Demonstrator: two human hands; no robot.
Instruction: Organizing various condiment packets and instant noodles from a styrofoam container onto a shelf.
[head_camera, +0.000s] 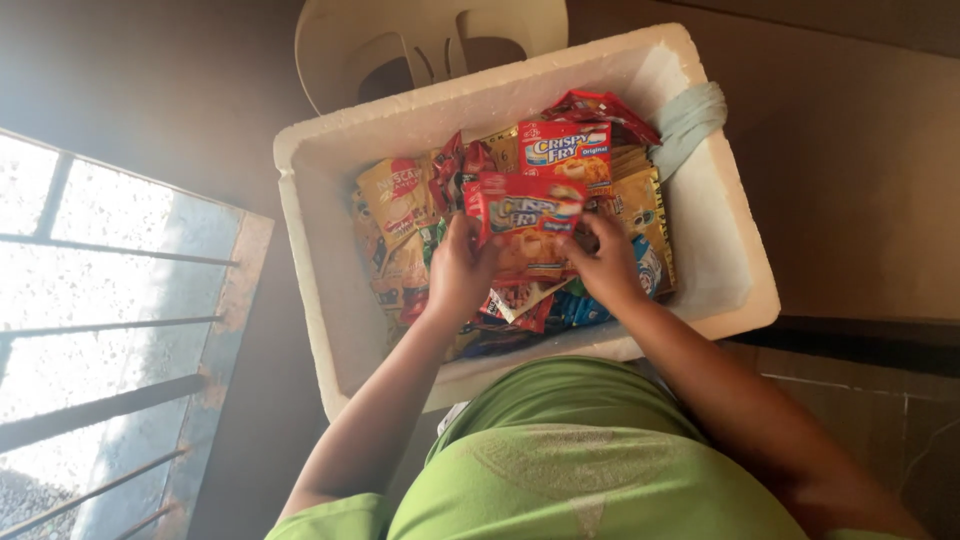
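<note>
White foam box (330, 230): hands grip red sachet (525, 215).

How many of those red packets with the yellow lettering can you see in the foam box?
2: one red packet held between the left hand and right hand, another lying flat behind it. More may be buried.

Green short-sleeved shirt (560, 450), faint pale triangular print on chest at 6 o'clock; sleeve hem at 7 o'clock; both forearms bare, no watch or rings visible.
</note>
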